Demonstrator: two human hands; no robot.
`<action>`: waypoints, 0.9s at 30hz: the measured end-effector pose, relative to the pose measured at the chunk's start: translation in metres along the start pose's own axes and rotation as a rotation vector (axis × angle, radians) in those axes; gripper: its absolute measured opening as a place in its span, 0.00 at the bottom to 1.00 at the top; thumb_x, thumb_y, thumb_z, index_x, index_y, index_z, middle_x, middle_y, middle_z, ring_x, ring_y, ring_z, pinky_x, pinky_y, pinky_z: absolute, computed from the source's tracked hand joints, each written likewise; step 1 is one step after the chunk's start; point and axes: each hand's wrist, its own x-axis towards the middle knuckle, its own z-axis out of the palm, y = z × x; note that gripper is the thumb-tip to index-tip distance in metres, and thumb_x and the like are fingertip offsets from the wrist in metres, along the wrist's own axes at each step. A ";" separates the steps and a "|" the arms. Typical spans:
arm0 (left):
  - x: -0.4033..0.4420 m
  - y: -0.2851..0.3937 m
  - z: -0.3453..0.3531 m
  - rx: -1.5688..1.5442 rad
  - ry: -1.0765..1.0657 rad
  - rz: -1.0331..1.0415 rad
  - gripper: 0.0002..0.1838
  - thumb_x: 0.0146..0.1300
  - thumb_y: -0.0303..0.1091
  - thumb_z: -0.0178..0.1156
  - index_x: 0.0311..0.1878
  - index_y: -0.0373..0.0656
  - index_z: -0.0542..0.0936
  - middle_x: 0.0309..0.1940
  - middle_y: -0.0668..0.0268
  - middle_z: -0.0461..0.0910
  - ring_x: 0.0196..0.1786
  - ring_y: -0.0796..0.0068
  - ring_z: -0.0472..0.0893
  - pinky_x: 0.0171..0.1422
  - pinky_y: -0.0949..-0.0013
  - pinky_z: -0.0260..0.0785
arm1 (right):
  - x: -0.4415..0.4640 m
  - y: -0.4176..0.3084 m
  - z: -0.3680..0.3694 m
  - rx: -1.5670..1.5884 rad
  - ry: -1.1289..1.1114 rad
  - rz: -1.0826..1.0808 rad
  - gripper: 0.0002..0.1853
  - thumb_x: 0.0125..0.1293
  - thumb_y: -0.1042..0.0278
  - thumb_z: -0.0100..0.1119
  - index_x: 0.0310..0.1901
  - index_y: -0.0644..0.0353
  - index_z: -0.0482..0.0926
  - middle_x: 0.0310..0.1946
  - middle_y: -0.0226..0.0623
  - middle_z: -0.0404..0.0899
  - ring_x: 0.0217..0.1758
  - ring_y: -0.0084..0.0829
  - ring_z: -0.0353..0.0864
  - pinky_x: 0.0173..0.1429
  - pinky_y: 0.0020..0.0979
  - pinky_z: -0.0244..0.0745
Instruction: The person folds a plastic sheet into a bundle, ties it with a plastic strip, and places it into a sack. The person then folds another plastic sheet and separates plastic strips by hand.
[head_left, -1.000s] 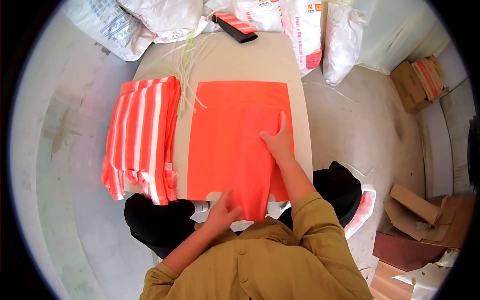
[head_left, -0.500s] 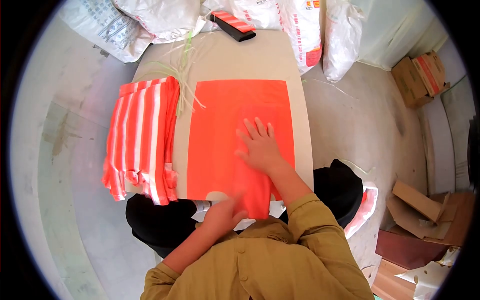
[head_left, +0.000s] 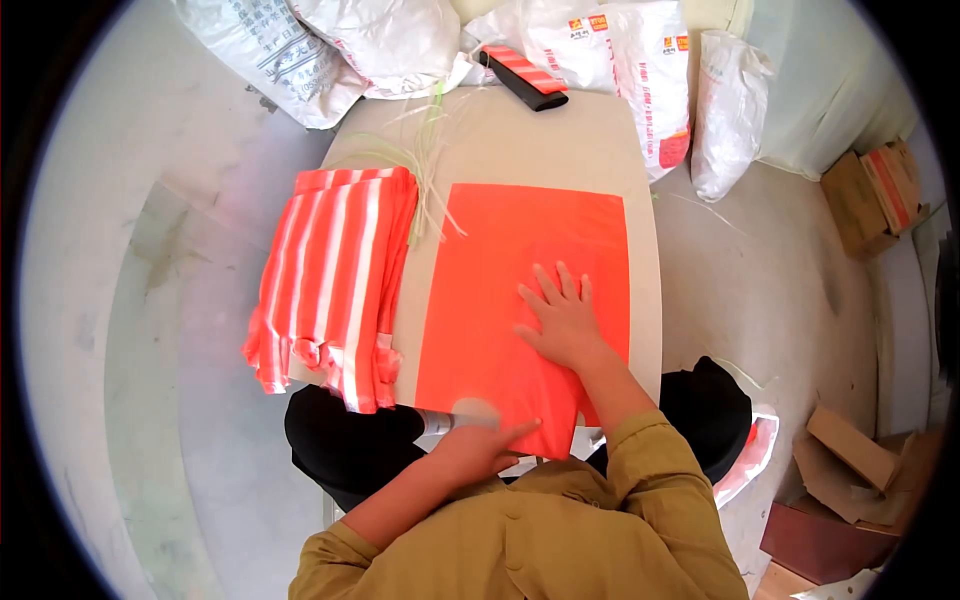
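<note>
A flat red plastic sheet [head_left: 525, 240] lies on the beige board, with a narrower folded red piece [head_left: 550, 405] on top that hangs past the near edge. My right hand [head_left: 565, 325] rests palm down on the folded piece, fingers spread. My left hand [head_left: 480, 450] is at the near edge, beside the lower end of that piece; its index finger stretches across it, the other fingers are partly hidden. To the left sits a stack of red-and-white striped bags [head_left: 335, 270], touched by neither hand.
Pale and green strings [head_left: 430, 165] lie behind the striped stack on the board [head_left: 480, 130]. At the far edge is a black and striped roll [head_left: 525, 80]. White sacks [head_left: 645, 90] stand behind. Cardboard boxes [head_left: 870, 200] are on the floor at right.
My right hand has gone from the folded piece's right edge to lying flat on it with spread fingers. My left index finger now reaches over its lower end. The whole view has shifted.
</note>
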 end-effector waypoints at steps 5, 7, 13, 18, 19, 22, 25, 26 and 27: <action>-0.001 -0.045 -0.008 -0.293 0.113 0.218 0.24 0.72 0.44 0.60 0.70 0.58 0.76 0.39 0.55 0.84 0.44 0.54 0.84 0.50 0.58 0.76 | -0.006 -0.007 -0.019 0.097 0.011 0.039 0.36 0.70 0.41 0.57 0.75 0.48 0.68 0.83 0.40 0.50 0.86 0.51 0.41 0.83 0.64 0.32; -0.003 -0.041 -0.041 -0.481 0.235 0.037 0.20 0.73 0.44 0.60 0.63 0.49 0.81 0.42 0.56 0.85 0.43 0.60 0.84 0.50 0.61 0.76 | -0.015 -0.005 -0.016 0.130 0.129 0.089 0.34 0.72 0.45 0.55 0.75 0.51 0.67 0.82 0.42 0.51 0.85 0.51 0.44 0.83 0.62 0.36; 0.055 -0.121 -0.091 -0.192 0.941 -0.078 0.32 0.65 0.39 0.66 0.71 0.41 0.72 0.66 0.46 0.73 0.68 0.47 0.74 0.71 0.55 0.67 | -0.060 0.060 0.026 0.402 0.543 0.201 0.29 0.75 0.60 0.52 0.73 0.64 0.66 0.78 0.51 0.58 0.80 0.54 0.57 0.81 0.51 0.53; 0.097 -0.124 -0.130 -0.084 0.932 -0.212 0.37 0.67 0.41 0.66 0.77 0.47 0.67 0.77 0.41 0.58 0.79 0.43 0.59 0.81 0.49 0.56 | -0.063 0.059 0.027 0.318 0.514 0.183 0.30 0.70 0.66 0.58 0.72 0.67 0.67 0.75 0.58 0.62 0.77 0.59 0.61 0.79 0.53 0.57; 0.107 -0.124 -0.135 -0.027 0.913 -0.219 0.37 0.67 0.44 0.66 0.77 0.49 0.67 0.78 0.41 0.56 0.80 0.42 0.56 0.81 0.48 0.54 | -0.064 0.059 0.026 0.314 0.510 0.191 0.30 0.70 0.66 0.58 0.72 0.67 0.67 0.75 0.58 0.62 0.77 0.59 0.61 0.79 0.53 0.57; 0.134 -0.125 -0.152 0.106 0.873 -0.264 0.38 0.66 0.52 0.65 0.78 0.54 0.67 0.80 0.40 0.49 0.83 0.39 0.48 0.83 0.45 0.48 | -0.063 0.060 0.026 0.309 0.512 0.189 0.30 0.70 0.66 0.58 0.71 0.67 0.67 0.75 0.58 0.62 0.76 0.59 0.61 0.79 0.52 0.57; 0.153 -0.112 -0.169 0.123 0.855 -0.365 0.39 0.66 0.58 0.64 0.78 0.59 0.68 0.81 0.41 0.46 0.84 0.40 0.44 0.84 0.43 0.45 | -0.064 0.061 0.027 0.328 0.521 0.178 0.30 0.70 0.66 0.58 0.71 0.67 0.68 0.75 0.58 0.62 0.76 0.59 0.62 0.79 0.52 0.57; 0.158 -0.109 -0.174 0.095 0.855 -0.411 0.38 0.66 0.60 0.63 0.77 0.60 0.69 0.81 0.41 0.45 0.84 0.40 0.44 0.84 0.43 0.45 | -0.065 0.060 0.026 0.342 0.514 0.186 0.30 0.70 0.66 0.57 0.71 0.67 0.68 0.75 0.57 0.62 0.76 0.58 0.62 0.79 0.52 0.57; 0.162 -0.107 -0.177 0.067 0.855 -0.458 0.38 0.65 0.61 0.63 0.76 0.60 0.70 0.82 0.41 0.44 0.84 0.40 0.43 0.84 0.43 0.45 | -0.065 0.060 0.026 0.357 0.506 0.194 0.30 0.70 0.66 0.57 0.71 0.67 0.68 0.75 0.57 0.62 0.76 0.58 0.62 0.79 0.52 0.57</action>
